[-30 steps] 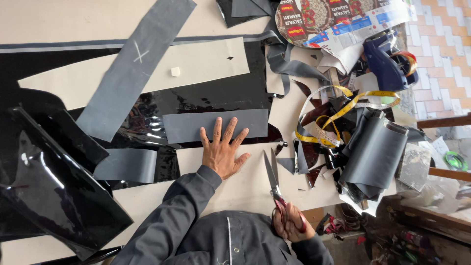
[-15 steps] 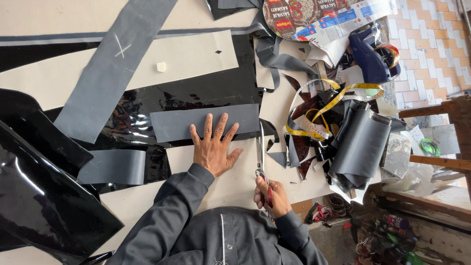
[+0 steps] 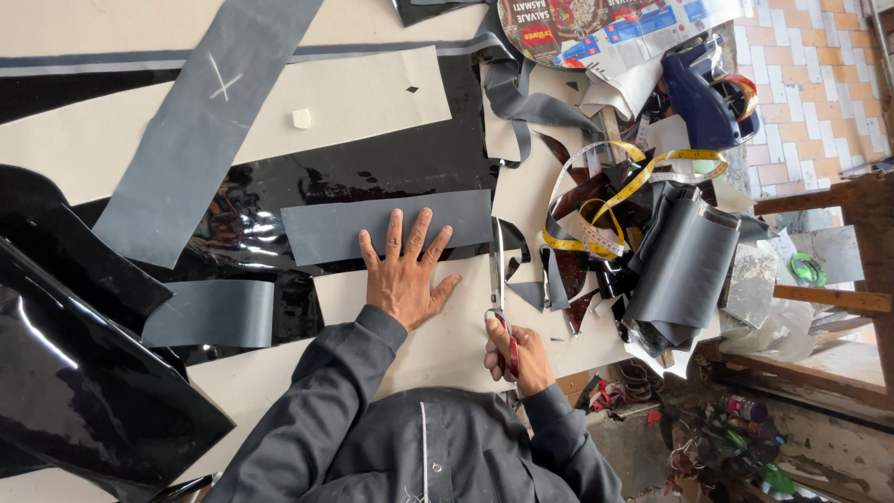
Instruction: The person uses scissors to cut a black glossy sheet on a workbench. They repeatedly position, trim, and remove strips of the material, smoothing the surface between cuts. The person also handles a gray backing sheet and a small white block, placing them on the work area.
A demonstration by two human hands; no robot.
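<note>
A cluttered worktop [image 3: 84,28] beside a tiled floor [image 3: 801,84]: the left hand [image 3: 402,272] presses flat, fingers spread, on a grey strip [image 3: 335,231]; the right hand [image 3: 515,352] grips scissors [image 3: 498,289] just right of it. Glossy black sheets [image 3: 84,391] run off-frame left; debris below the worktop is indistinct.

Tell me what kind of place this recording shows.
Probably a small leather or upholstery cutting workshop: glossy black sheet material covers the table, the right hand works scissors beside the flat left hand, and a yellow measuring tape lies among offcuts.
</note>
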